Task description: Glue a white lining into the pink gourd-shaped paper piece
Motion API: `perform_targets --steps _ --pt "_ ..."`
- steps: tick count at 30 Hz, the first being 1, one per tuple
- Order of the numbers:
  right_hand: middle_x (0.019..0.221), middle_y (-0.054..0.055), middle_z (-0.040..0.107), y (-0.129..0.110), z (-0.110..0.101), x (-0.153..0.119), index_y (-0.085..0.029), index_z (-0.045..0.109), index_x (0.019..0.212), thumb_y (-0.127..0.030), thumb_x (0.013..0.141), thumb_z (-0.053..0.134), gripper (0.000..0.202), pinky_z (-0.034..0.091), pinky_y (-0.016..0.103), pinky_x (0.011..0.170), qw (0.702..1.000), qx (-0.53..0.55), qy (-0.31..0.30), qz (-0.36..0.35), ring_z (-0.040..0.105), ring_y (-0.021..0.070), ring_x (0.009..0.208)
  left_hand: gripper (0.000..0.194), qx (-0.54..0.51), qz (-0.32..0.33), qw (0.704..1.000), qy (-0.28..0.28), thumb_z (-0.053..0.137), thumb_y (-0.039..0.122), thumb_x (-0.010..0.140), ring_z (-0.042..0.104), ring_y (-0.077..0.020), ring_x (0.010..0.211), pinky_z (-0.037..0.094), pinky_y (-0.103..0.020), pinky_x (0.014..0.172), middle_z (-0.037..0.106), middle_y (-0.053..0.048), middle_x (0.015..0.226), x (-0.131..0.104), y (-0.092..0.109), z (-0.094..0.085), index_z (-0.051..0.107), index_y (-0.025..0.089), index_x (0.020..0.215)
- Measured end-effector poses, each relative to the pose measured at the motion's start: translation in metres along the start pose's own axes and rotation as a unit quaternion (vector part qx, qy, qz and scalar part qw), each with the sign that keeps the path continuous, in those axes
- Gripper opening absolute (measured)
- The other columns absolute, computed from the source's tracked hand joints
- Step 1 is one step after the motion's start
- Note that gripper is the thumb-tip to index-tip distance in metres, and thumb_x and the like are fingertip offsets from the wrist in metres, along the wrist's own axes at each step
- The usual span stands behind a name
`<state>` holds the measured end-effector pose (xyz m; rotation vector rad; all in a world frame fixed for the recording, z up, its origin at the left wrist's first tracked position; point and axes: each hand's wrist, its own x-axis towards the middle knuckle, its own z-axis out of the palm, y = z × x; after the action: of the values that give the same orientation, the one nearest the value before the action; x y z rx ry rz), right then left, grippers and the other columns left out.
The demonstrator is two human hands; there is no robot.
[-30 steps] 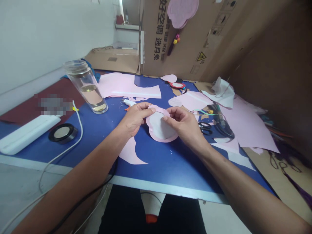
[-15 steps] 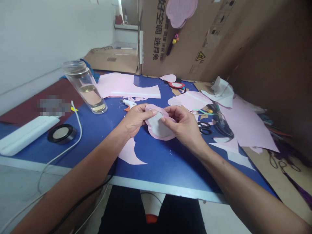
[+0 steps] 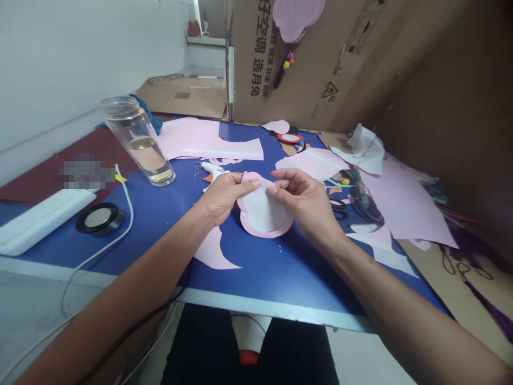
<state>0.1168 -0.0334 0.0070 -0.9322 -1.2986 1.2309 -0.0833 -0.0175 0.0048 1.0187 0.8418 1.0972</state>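
Over the blue table (image 3: 312, 278), my left hand (image 3: 224, 197) pinches a pink felt-like cutout (image 3: 250, 224) by its upper left edge, thumb on top. A smaller white piece (image 3: 264, 208) lies on the cutout's face, leaving a pink border around it. My right hand (image 3: 308, 202) has its thumb and bent fingers at the upper right edge of the same cutout. Behind the left hand lies a white and orange glue gun (image 3: 214, 170). Black-handled scissors (image 3: 339, 207) rest beside the right hand, partly hidden by it. A pink scrap (image 3: 216, 250) lies below the left wrist.
At the left stand a glass bottle (image 3: 146, 155) of liquid, a black tape roll (image 3: 100, 219), a white power strip (image 3: 44, 222) and its cable. Pink sheets (image 3: 412, 203) lie right and at the back. A cardboard wall (image 3: 300, 101) closes off the rear.
The cutout has tilted to face me more, showing more of the white piece. My right thumb has moved up towards its top edge, and the right fingers have spread slightly.
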Motion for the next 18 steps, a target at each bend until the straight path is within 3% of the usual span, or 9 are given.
perform_targets --steps 14,18 --pt "0.083 -0.003 0.077 -0.0021 -0.0014 0.0016 -0.023 0.079 0.110 -0.035 0.065 0.104 0.053 0.056 0.029 0.073 0.996 0.056 -0.004 0.062 0.069 0.0141 0.074 0.031 -0.024 -0.022 0.999 0.015 0.100 0.031 0.071 0.073 -0.0166 0.073 0.060 -0.029 0.073 0.081 -0.008 0.083 0.0005 0.0013 0.0003 0.085 0.012 0.091" --pt "0.083 -0.003 0.077 -0.0004 -0.0007 0.0027 -0.023 0.078 0.111 -0.035 0.065 0.104 0.054 0.056 0.030 0.073 0.996 0.057 -0.002 0.063 0.068 0.0143 0.074 0.029 -0.022 -0.024 0.999 0.032 0.101 0.031 0.070 0.070 -0.0148 0.069 0.058 -0.028 0.069 0.079 -0.006 0.080 -0.0007 0.0029 0.0033 0.082 0.013 0.083"
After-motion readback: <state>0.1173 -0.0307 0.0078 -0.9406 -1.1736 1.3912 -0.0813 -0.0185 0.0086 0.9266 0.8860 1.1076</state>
